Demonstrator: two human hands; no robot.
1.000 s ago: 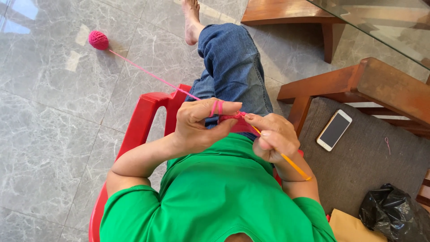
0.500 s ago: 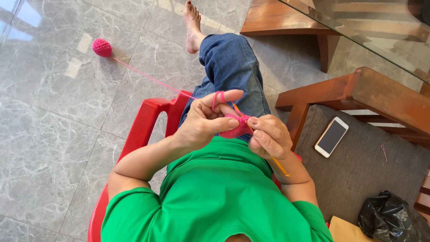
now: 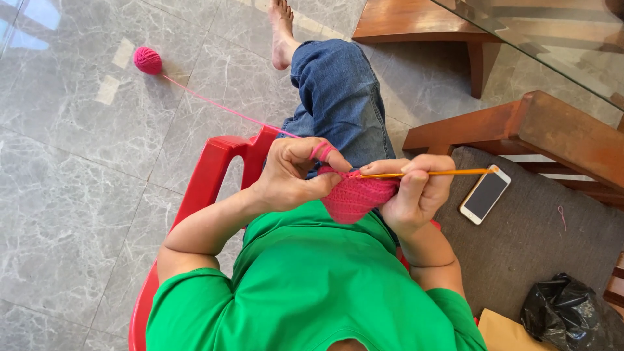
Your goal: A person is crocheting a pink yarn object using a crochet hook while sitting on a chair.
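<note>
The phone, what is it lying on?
The phone lies face up on a grey cushion of a wooden seat, near the right hand. Whatever is beneath the phone itself is covered.

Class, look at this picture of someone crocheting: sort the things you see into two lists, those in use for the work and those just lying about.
In use:
left hand, yarn looped over a finger
right hand
crochet hook
pink crocheted piece
yarn strand
yarn ball on the floor

Lying about:
phone on the grey cushion
black plastic bag
brown envelope
</note>
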